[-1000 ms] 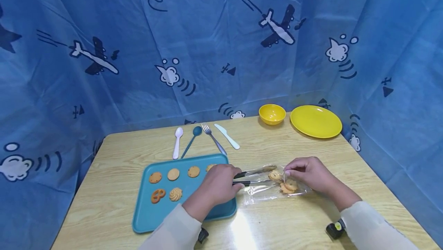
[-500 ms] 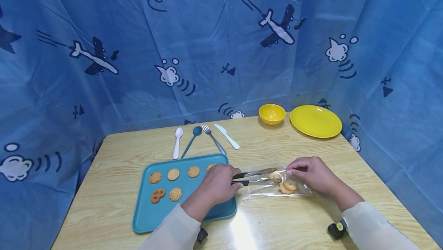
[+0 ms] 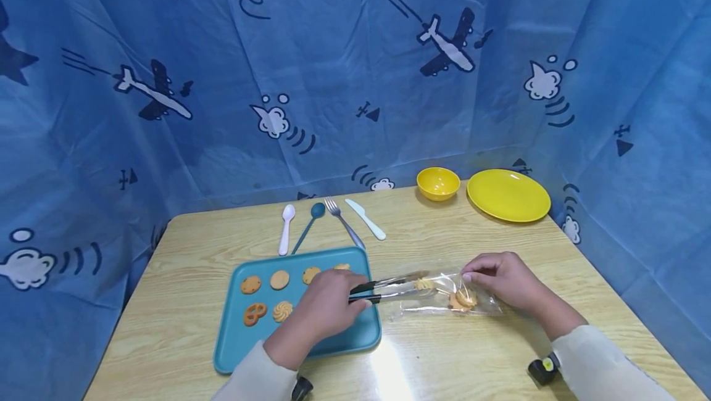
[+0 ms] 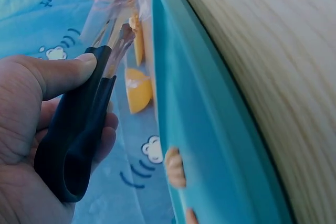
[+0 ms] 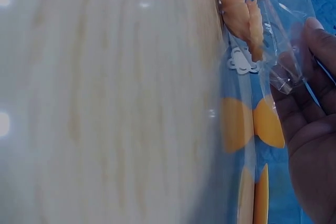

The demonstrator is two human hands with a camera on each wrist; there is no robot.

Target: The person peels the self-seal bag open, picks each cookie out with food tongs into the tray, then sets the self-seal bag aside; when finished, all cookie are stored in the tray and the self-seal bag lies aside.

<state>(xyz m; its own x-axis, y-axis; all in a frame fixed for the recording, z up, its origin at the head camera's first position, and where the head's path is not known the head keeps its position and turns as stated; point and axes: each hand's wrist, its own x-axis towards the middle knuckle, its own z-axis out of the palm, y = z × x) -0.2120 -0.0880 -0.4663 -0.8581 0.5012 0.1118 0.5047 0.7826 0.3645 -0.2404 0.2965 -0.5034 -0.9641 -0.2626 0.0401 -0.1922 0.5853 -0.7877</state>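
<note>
My left hand grips black-handled tongs above the right part of a teal tray. The metal arms of the tongs reach into a clear plastic bag on the table. At their tips sits a ridged cookie, apparently between the arms. Further right in the bag are other cookies, overlapping one another. My right hand pinches the upper edge of the bag at its right part. On the tray lie several cookies and a pretzel-shaped one; my left hand hides part of the tray.
Behind the tray lie a pale spoon, a dark teal spoon, a fork and a light knife. A yellow bowl and a yellow plate stand at the back right. Blue printed cloth surrounds the table.
My left hand has drawn the tongs leftward, and the ridged cookie at their tips has shifted left inside the bag, away from the other cookies. My right hand has barely moved.
</note>
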